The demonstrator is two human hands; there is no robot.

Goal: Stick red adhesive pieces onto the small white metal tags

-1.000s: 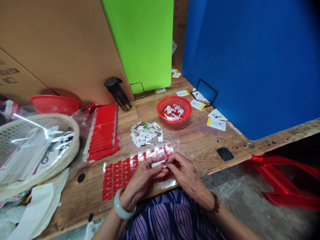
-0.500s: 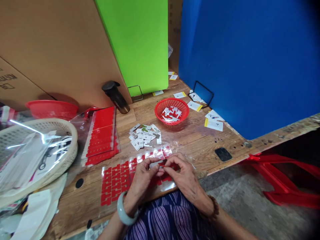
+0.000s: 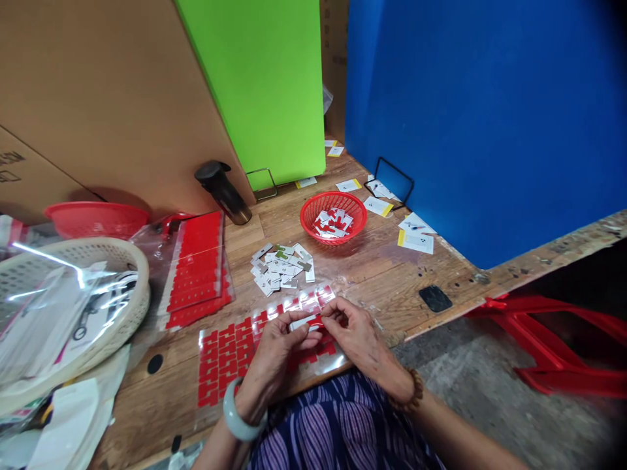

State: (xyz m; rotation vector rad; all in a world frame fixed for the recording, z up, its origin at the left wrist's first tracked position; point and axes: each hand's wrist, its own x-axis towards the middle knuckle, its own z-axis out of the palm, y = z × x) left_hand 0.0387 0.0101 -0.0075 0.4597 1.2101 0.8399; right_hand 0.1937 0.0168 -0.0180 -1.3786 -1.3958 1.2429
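A small white card is held between the thumb and fingers of my left hand, just above the table's front edge. At the card's right end a red sticker shows, pinched by my right hand's thumb and forefinger; whether it lies fully flat is hidden. Beneath both hands lies a clear sheet of red T-shaped stickers. Beyond it is a loose pile of small white cards, some with grey or green shapes. A red basket behind the pile contains white cards with red stickers.
Stacked red sticker sheets lie left of the pile, near a dark bottle. A cream basket with plastic-covered papers fills the left side. Blue and green panels stand behind. A black patch lies near the right edge.
The card has turned so more of its white face shows, and the red sticker now sits at its right end between my fingers. The view has shifted slightly.
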